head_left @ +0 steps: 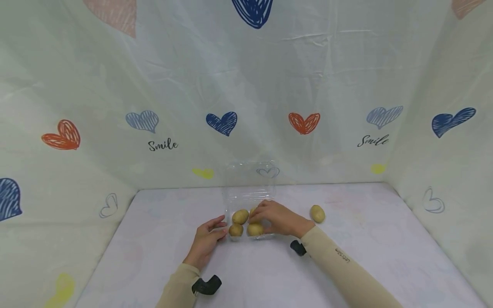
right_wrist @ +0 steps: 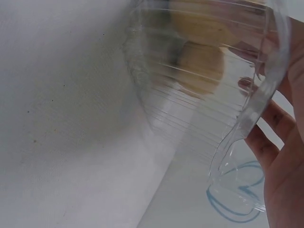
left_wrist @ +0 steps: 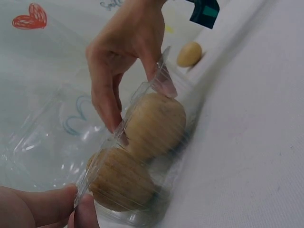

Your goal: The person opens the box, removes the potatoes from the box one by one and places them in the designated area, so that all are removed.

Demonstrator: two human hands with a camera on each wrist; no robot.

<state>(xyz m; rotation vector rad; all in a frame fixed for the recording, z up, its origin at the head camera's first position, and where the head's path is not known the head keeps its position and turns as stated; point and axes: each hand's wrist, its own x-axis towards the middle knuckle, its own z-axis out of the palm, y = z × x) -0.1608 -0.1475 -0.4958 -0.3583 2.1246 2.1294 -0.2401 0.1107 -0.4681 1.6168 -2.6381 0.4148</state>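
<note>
A clear plastic clamshell box (head_left: 250,194) stands on the table with its lid raised at the back. Several potatoes sit inside, among them a back-left potato (head_left: 240,216) and a front-left potato (head_left: 236,230). My left hand (head_left: 208,239) is at the box's left side; in the left wrist view its thumb and finger pinch the clear rim (left_wrist: 81,187). Over the right half, my right hand (head_left: 269,217) reaches in from above and grips the front-right potato (left_wrist: 156,124) between thumb and fingers. Another potato behind it is mostly hidden by that hand.
One loose potato (head_left: 317,213) lies on the white table (head_left: 369,239), right of the box. Behind the box hangs a pale curtain (head_left: 185,85) printed with hearts. Each wrist carries a dark camera mount, such as the left mount (head_left: 208,285).
</note>
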